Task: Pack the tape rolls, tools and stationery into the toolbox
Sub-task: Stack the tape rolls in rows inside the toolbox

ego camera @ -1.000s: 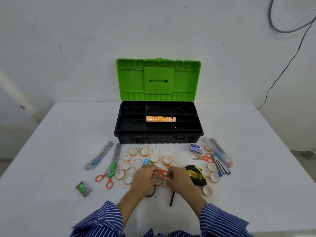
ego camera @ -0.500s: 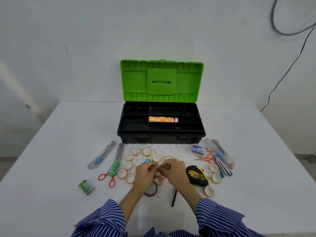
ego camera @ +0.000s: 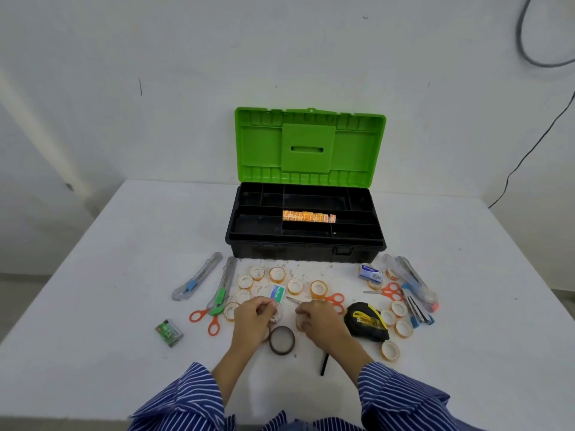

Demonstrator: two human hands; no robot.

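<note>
The toolbox stands open, black base and green lid upright. A row of orange tape rolls lies in its middle tray compartment. Several small tape rolls are scattered on the table in front of it. My left hand curls its fingers around one small tape roll. My right hand curls over another small roll. A dark tape roll lies between my wrists.
A yellow-black tape measure and a black pen lie by my right hand. Orange scissors, two utility knives and a green box are at left. More knives, scissors and a staple box are at right.
My hands were joined together above the rolls half a second ago. They have now come apart and dropped onto the table, each on a small roll.
</note>
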